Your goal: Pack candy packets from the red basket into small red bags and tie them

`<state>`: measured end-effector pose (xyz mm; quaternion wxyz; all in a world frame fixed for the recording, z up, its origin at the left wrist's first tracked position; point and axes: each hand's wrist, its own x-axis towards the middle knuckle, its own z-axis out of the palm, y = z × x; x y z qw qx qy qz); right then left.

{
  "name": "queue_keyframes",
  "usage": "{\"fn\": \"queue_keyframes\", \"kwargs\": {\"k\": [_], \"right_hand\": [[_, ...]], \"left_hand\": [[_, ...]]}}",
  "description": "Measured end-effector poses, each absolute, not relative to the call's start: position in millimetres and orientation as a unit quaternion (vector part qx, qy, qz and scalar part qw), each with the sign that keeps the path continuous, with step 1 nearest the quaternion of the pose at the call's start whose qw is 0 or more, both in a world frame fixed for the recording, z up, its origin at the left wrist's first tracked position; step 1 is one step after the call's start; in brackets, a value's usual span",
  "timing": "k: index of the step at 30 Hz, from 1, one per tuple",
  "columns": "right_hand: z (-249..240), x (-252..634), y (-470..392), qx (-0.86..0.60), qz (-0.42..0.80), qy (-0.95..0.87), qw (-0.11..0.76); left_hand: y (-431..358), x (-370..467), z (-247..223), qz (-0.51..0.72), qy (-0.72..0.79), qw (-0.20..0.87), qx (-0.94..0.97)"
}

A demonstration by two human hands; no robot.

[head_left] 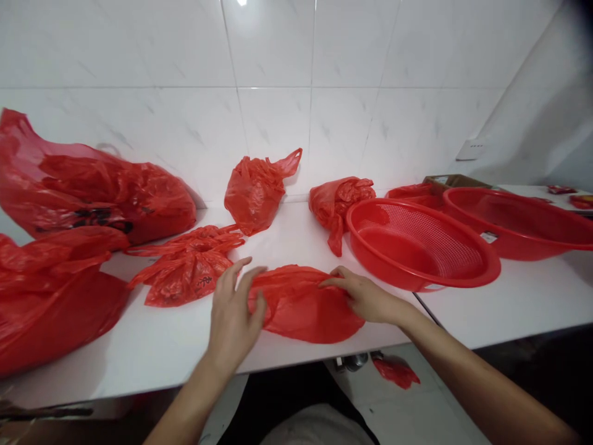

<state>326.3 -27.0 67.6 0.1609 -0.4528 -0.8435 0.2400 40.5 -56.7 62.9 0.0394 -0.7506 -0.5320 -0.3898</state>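
A red plastic bag (306, 309) lies on the white table in front of me, its mouth partly spread. My left hand (234, 309) is at the bag's left side, fingers apart and curved, with no grip on it that I can see. On the right, my right hand (359, 293) has its thumb and fingers closed on the bag's upper right edge. What the bag holds, if anything, cannot be made out. Just left of my left hand sits a knotted red bag (192, 272) with dark print on it.
Large red bags (115, 198) fill the table's left end. Against the tiled wall stand two tied bags, one upright (254, 191) and one slumped (340, 198). A red perforated basket (421, 247) and a red basin (519, 225) are at right. The table's front edge (259, 364) is near me.
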Motion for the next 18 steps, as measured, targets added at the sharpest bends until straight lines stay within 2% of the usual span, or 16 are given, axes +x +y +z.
{"fn": "queue_keyframes", "kwargs": {"k": [3, 9, 15, 18], "right_hand": [[59, 302, -32, -0.445, 0.207, -0.858, 0.155], [40, 277, -52, -0.446, 0.142, -0.878, 0.103], [57, 324, -48, -0.563, 0.067, -0.823, -0.046], [74, 345, -52, -0.572, 0.089, -0.814, -0.055]], "left_hand": [[-68, 75, 53, -0.347, -0.482, 0.07, -0.801], [-24, 72, 18, -0.119, -0.607, 0.116, -0.777], [-5, 30, 47, -0.051, -0.638, 0.089, -0.763], [-13, 22, 53, -0.039, -0.625, 0.066, -0.776]]}}
